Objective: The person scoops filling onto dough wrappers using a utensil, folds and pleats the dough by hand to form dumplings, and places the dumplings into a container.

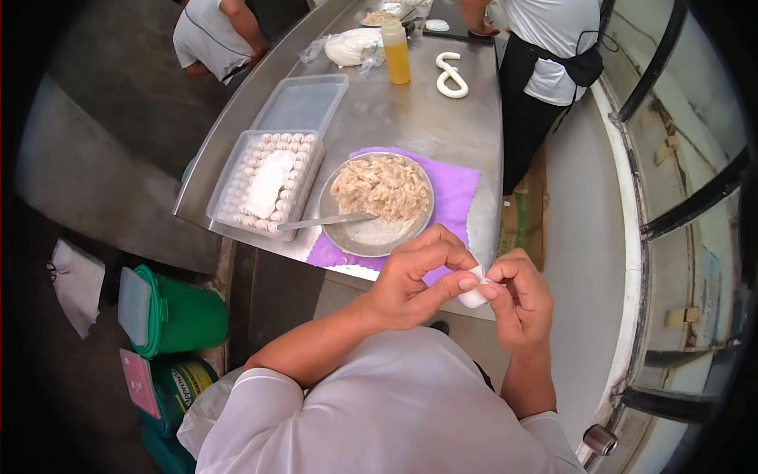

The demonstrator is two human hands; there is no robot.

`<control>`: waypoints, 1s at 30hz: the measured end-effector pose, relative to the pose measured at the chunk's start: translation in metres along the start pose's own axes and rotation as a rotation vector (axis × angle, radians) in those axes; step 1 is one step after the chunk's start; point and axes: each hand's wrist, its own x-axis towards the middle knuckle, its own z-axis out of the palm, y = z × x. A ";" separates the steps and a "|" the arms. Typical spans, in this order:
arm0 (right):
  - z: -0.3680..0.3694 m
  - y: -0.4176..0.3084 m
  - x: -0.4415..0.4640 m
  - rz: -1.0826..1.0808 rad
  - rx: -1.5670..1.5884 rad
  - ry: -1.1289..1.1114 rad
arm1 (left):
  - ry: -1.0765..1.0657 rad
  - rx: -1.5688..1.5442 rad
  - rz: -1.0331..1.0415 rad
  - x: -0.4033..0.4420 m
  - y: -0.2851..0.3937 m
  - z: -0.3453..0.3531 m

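White dough piece [471,299] is pinched between the fingertips of our left hand [422,278] and right hand [521,302], held off the table. Probably light, soft, easy to tear; we'd hold it by the gathered top, low pressure. Beyond the grip: metal bowl [349,242], purple cloth [456,188], steel table [395,118]. Right of it: windows [667,170]. Farther beyond: a co-worker [545,39].

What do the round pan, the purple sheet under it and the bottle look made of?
Pan: metal with a dull grey sheen, perhaps aluminium. Purple sheet: matte, probably cloth by its wavy edge, possibly plastic. Bottle: likely smooth, translucent plastic; yellow liquid shows through.
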 end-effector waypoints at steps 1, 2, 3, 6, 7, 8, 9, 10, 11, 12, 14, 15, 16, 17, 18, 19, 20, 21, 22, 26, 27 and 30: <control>0.008 -0.002 0.001 -0.022 -0.017 -0.008 | 0.000 -0.014 0.003 -0.004 0.001 -0.009; 0.021 -0.005 0.001 -0.014 -0.031 -0.008 | -0.001 -0.019 0.013 -0.008 0.001 -0.019; 0.038 -0.009 0.003 0.062 0.090 0.053 | -0.003 -0.027 0.021 -0.013 0.000 -0.030; 0.075 -0.018 0.012 0.124 0.078 0.065 | -0.006 -0.055 0.006 -0.027 -0.004 -0.067; 0.086 -0.021 0.017 0.084 -0.031 0.001 | -0.013 -0.080 -0.002 -0.033 -0.005 -0.078; 0.100 -0.025 0.021 0.101 -0.068 -0.014 | 0.040 -0.120 -0.036 -0.039 -0.006 -0.089; 0.113 -0.025 0.025 0.113 -0.083 -0.011 | 0.095 -0.156 -0.068 -0.044 -0.008 -0.100; 0.126 -0.025 0.030 0.058 -0.084 -0.039 | 0.123 -0.234 -0.086 -0.051 -0.010 -0.110; 0.140 -0.025 0.034 0.004 -0.083 -0.069 | 0.124 -0.249 -0.090 -0.057 -0.011 -0.123; 0.156 -0.027 0.036 0.014 -0.093 -0.071 | 0.115 -0.249 -0.071 -0.062 -0.013 -0.138; 0.187 -0.030 0.040 0.242 0.257 0.059 | 0.106 -0.261 -0.059 -0.069 -0.017 -0.165; 0.196 -0.029 0.042 0.252 0.248 0.062 | 0.075 -0.213 -0.050 -0.072 -0.020 -0.178; 0.203 -0.028 0.045 0.214 0.114 -0.003 | 0.044 -0.165 -0.041 -0.075 -0.021 -0.190; 0.209 -0.027 0.047 0.175 -0.017 -0.071 | 0.045 -0.176 -0.048 -0.078 -0.022 -0.201; 0.216 -0.025 0.048 0.185 -0.021 -0.072 | 0.004 -0.132 -0.036 -0.080 -0.022 -0.211; 0.222 -0.024 0.048 0.166 -0.060 -0.114 | -0.039 -0.088 -0.023 -0.083 -0.023 -0.218; 0.225 -0.024 0.048 0.147 -0.099 -0.155 | -0.039 -0.095 -0.029 -0.084 -0.024 -0.224; 0.225 -0.024 0.049 0.153 -0.100 -0.156 | -0.063 -0.059 0.005 -0.084 -0.026 -0.229; 0.224 -0.024 0.052 0.078 -0.144 -0.202 | -0.086 -0.021 0.042 -0.084 -0.027 -0.233; 0.224 -0.022 0.066 -0.187 -0.232 -0.268 | -0.067 -0.789 -0.534 -0.098 -0.030 -0.240; 0.222 -0.019 0.064 -0.192 -0.218 -0.276 | -0.229 -0.968 -0.668 -0.103 -0.037 -0.241; 0.217 -0.005 0.057 -0.119 -0.151 -0.367 | -0.258 -1.099 -0.769 -0.109 -0.042 -0.232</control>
